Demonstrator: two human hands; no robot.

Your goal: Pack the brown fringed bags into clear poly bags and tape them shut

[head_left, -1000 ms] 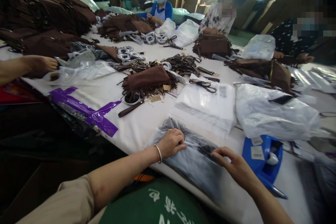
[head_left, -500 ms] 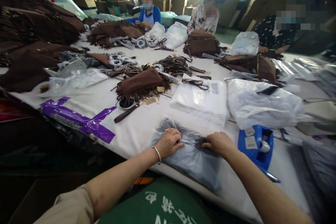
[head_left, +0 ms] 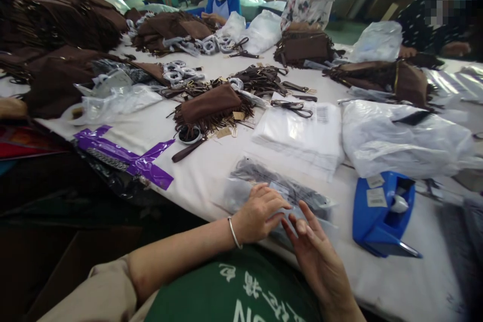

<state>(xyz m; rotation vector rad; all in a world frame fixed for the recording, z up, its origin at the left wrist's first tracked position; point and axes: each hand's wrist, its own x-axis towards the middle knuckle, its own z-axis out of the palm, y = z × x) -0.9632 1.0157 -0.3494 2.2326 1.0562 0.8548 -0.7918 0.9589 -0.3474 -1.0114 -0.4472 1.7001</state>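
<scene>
At the near edge of the white table [head_left: 198,176], a clear plastic packet [head_left: 302,191] with something dark and soft inside lies flat, slightly aslant. The left hand [head_left: 260,216] reaches over its near side, palm down, fingers stretched forward and lying loosely close together; whether they press on the film, I cannot tell. The right hand [head_left: 320,264] is at the packet's near side, palm turned inward, fingers spread and lightly bent, with no visible pinch on anything.

Thin film like this probably creases and slides easily, so flat finger pads should serve better than nails or a hard grip. One palm steadying the packet while the other works outward, in light, even strokes, would likely keep the soft contents from bunching. Keeping the film's edge in sight between the hands would help too.

To the right sits a blue tape dispenser [head_left: 372,216], near enough that a wide elbow or wrist might knock it. Beyond the packet lie a stack of clear bags [head_left: 298,136] with a looped strap [head_left: 292,107] on top, and a brown fringed pouch [head_left: 211,103]. Farther off are heaped brown bags [head_left: 169,30] and people seated across the table.
</scene>
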